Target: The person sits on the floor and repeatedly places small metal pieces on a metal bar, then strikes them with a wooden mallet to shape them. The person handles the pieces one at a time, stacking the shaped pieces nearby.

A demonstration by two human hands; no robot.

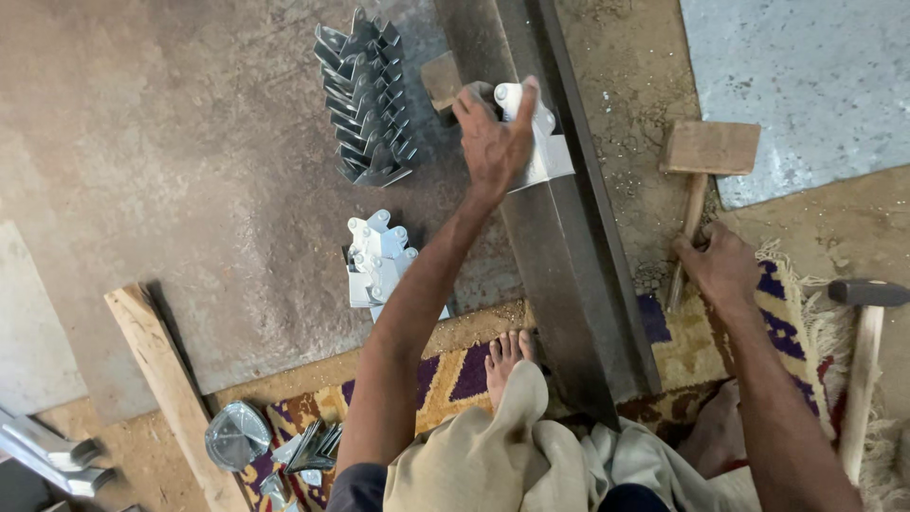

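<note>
Left hand (495, 142) pins the bent sheet-metal piece (542, 152) on the angle-iron rail (569, 265), right hand (720, 265) at 3 o'clock has its grip closed on the wooden mallet (706, 156), so looks like hammering's up, needing a steady hold.

Stacked metal brackets (368, 100) — wooden plank (166, 389), steel hammer (863, 356), patterned rug (455, 374).
</note>
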